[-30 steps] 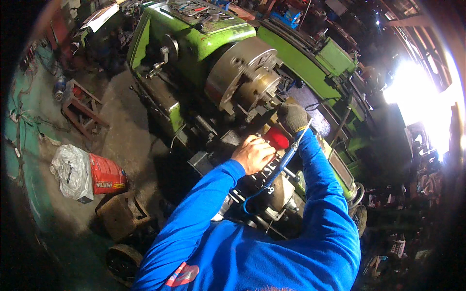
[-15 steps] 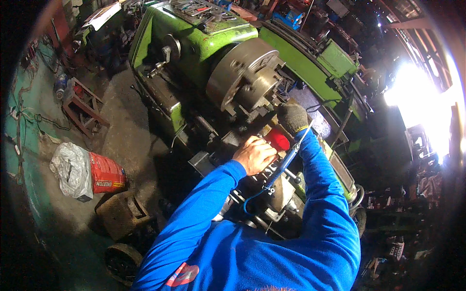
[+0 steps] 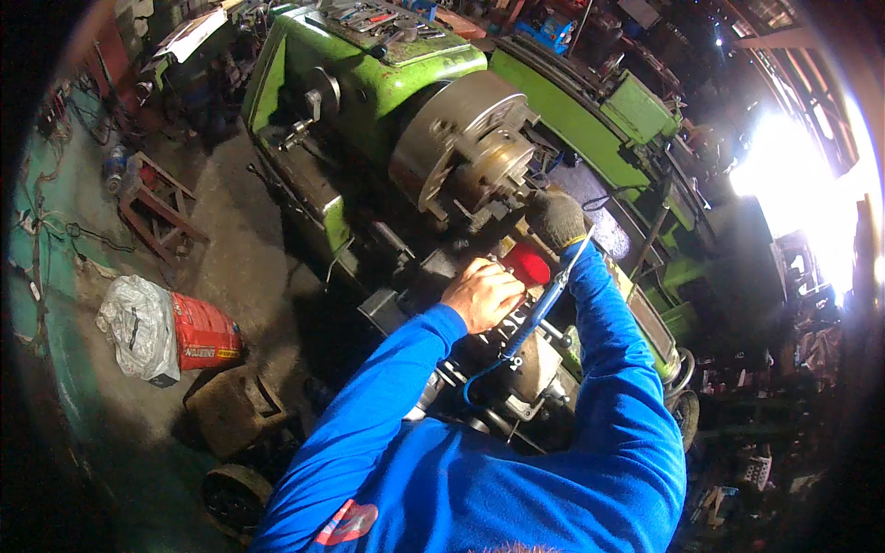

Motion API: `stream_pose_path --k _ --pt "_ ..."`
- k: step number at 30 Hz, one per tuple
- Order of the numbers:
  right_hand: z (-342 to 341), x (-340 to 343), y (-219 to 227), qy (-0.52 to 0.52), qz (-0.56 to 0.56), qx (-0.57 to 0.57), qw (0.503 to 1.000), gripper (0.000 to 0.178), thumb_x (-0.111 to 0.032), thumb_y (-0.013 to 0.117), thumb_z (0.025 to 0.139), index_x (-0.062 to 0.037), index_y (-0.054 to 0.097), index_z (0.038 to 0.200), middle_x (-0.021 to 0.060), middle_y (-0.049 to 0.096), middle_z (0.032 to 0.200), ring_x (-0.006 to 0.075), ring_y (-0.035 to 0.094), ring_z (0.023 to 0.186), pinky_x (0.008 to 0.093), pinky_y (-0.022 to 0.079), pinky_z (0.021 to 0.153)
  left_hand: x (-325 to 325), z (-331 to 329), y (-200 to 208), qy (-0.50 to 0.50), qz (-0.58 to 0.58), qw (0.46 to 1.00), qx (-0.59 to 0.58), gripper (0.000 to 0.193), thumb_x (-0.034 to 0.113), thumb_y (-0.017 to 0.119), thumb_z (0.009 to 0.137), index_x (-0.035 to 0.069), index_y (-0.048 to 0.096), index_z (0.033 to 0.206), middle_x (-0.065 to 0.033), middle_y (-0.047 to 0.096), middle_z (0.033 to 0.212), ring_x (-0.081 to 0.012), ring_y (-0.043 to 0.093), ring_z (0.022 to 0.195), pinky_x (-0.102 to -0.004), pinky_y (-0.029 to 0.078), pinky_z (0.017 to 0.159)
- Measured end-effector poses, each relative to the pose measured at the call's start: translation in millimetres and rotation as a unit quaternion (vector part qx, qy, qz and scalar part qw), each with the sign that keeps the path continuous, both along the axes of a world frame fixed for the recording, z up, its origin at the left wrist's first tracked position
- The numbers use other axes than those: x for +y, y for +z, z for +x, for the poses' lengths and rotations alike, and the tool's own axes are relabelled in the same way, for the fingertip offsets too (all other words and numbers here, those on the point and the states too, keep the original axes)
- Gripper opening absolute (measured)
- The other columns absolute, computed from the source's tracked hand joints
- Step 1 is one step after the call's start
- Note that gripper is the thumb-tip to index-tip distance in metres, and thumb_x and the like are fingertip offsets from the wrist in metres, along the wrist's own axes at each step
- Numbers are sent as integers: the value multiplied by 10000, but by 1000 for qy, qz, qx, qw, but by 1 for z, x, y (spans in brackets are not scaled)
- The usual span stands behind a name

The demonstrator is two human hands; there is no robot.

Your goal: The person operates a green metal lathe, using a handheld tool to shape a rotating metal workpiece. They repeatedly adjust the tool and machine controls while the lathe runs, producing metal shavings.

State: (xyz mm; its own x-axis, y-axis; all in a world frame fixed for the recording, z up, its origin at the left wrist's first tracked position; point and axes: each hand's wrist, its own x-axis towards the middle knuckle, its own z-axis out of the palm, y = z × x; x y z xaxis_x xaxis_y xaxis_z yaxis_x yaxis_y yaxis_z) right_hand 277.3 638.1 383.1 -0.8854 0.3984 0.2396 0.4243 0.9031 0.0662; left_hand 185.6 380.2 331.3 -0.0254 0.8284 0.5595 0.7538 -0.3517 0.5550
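My bare left hand rests on the lathe's carriage with its fingers curled down; what they grip is hidden under them. Beside its fingertips is a red, round-faced object. My right hand, in a grey knit glove, is closed close to the front of a metal workpiece; anything inside it is hidden. The workpiece sits in the jaws of the large lathe chuck. A blue tube with a thin metal tip slants between my forearms, its tip near my right wrist.
The green headstock carries hand tools on top. Handles and a round cover lie close before my chest. On the floor at left are a red and white sack, a brown box and a reddish metal stand.
The chuck and workpiece have turned, so the jaws show at a different angle. My right hand has barely shifted; my left hand stays in place.
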Motion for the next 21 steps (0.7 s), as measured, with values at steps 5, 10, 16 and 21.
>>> stream_pose_path --k 5,10,16,21 --pt "-6 0 5 -39 16 -65 997 183 -276 726 859 -136 782 962 205 748 878 440 739 843 549 588 726 2 1 -4 0 13 1000 -8 129 242 671 1000 140 740 1036 -50 760 1009 -260 703 1058 -446 448 1072" --pt "7 14 -5 1 27 -90 996 190 -273 726 851 -150 795 979 198 751 877 435 741 844 543 589 725 4 3 -6 -14 0 1000 -15 160 294 653 1013 158 738 1018 -55 742 1005 -261 686 1079 -463 430 1061" --pt "7 -14 14 16 -1 -29 999 326 -410 817 808 -111 756 924 161 724 815 444 715 812 538 580 758 1 2 -3 -8 9 1000 -8 116 232 675 991 145 740 1033 -51 756 998 -257 701 1043 -443 455 1057" --pt "-5 -1 12 -122 -86 44 988 294 -309 776 850 -109 793 1065 181 774 897 391 753 842 493 593 772 -1 1 0 -8 9 1000 -11 130 242 682 992 141 745 1042 -53 757 1028 -261 694 1060 -450 451 1066"
